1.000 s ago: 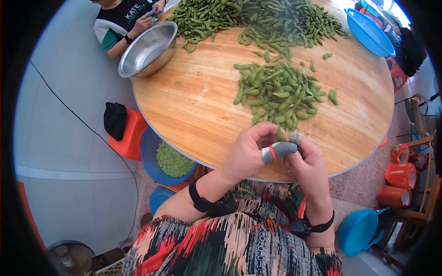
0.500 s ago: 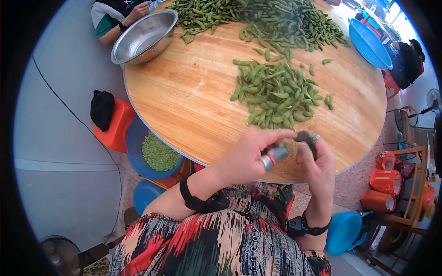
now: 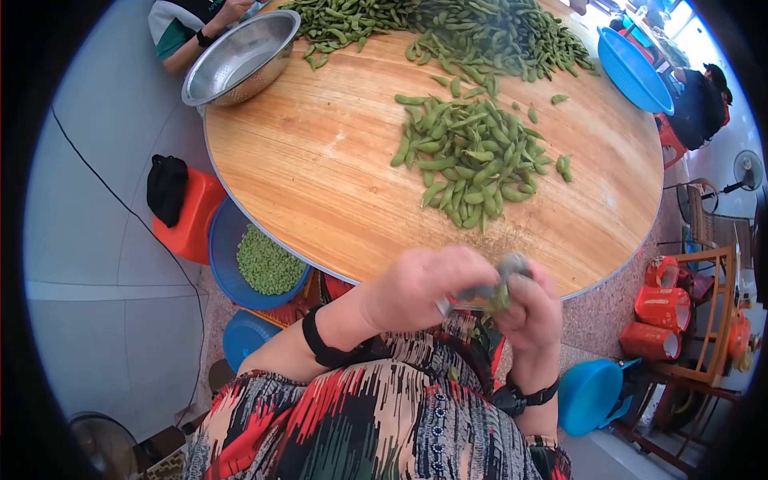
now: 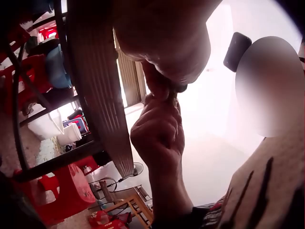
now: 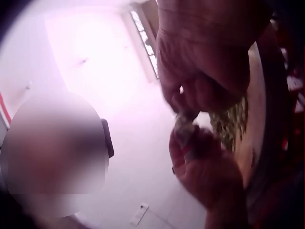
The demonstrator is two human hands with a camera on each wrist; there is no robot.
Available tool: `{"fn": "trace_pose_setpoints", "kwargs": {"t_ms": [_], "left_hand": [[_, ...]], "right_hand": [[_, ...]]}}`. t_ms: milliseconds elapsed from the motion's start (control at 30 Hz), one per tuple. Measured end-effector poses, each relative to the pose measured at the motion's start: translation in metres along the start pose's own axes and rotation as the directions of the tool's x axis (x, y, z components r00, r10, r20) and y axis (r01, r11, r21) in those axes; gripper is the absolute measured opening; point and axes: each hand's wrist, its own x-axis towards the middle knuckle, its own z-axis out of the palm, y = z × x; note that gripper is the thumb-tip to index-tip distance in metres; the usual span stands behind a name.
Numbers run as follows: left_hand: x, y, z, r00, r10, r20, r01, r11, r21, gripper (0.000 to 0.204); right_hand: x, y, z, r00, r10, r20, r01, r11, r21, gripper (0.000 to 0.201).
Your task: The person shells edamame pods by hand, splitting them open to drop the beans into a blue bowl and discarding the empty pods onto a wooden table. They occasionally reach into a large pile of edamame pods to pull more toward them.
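My left hand [image 3: 420, 288] and right hand [image 3: 530, 308] meet in front of my body, by the near edge of the round wooden table [image 3: 320, 200]. A green edamame pod [image 3: 501, 299] is pinched between their fingertips, partly hidden by fingers. Grey coverings sit on some of the fingertips. In the left wrist view the right hand [image 4: 159, 129] curls up against the left fingers; the right wrist view shows the left hand [image 5: 205, 171] below, fingertips touching the right's. Beyond my hands lies a small heap of edamame pods [image 3: 472, 160].
A large pod heap [image 3: 496, 40] covers the table's far side. A steel colander [image 3: 240, 64] stands at the left edge, a blue basket [image 3: 636, 72] at the right. Below left, a blue basin [image 3: 222, 268] holds shelled beans [image 3: 270, 260], beside a red stool [image 3: 196, 216]. Another person sits far left.
Both hands have come down toward my body. The pod, first in the left fingers, now shows between both hands. The left index finger reached across to the right fingertips half a second ago.
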Motion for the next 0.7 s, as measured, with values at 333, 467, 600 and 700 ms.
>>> {"fn": "trace_pose_setpoints", "kwargs": {"t_ms": [333,467,600,700], "left_hand": [[0.022,-0.019,-0.012,0.688,-0.725,0.032,0.291,0.235,-0.927,0.013],[0.019,-0.023,-0.002,0.651,-0.755,0.080,0.378,0.230,-0.897,0.015],[0.024,-0.015,0.004,0.696,-0.716,0.062,0.563,0.490,-0.666,0.020],[0.017,-0.023,0.007,0.736,-0.675,0.057,0.521,0.510,-0.685,0.017]], "right_hand": [[0.056,-0.010,0.015,0.737,-0.579,0.349,-0.075,-0.584,-0.809,0.016],[0.054,-0.008,0.012,0.681,-0.626,0.380,0.039,-0.487,-0.872,0.016],[0.033,-0.006,0.026,0.672,-0.659,0.338,0.113,-0.360,-0.926,0.016],[0.027,-0.001,0.028,0.681,-0.633,0.368,0.140,-0.381,-0.914,0.016]]}}
